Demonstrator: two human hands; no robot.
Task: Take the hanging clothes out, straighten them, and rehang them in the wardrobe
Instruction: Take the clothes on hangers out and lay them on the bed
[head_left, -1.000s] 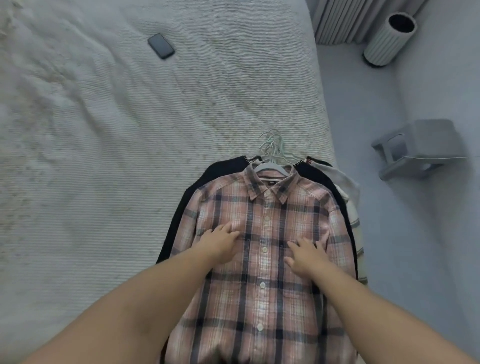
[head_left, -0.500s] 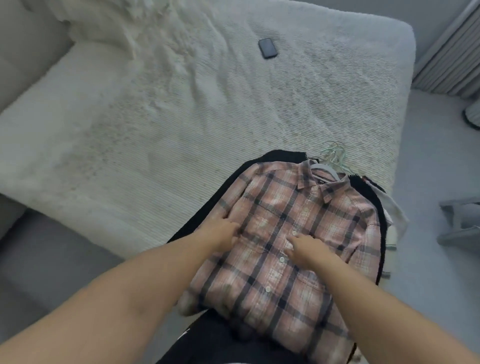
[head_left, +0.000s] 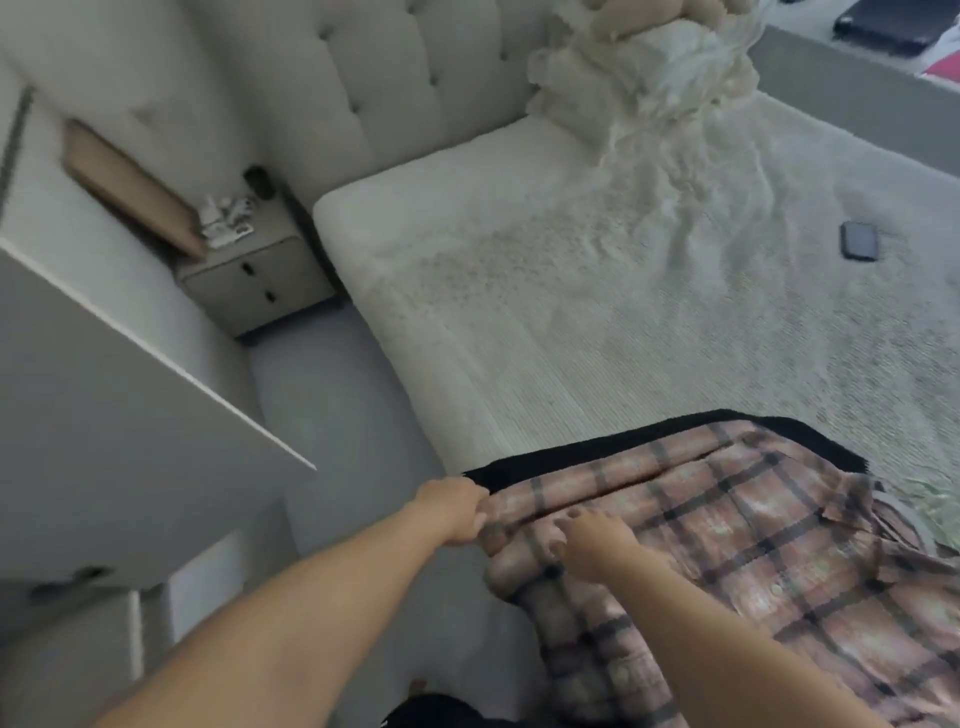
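Two hands, one plaid shirt, one phone

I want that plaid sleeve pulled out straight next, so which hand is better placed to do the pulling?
Probably the left hand: it already pinches the plaid shirt at the sleeve's end by the bed edge. The right hand lies on the fabric further in, better suited to pressing it flat.
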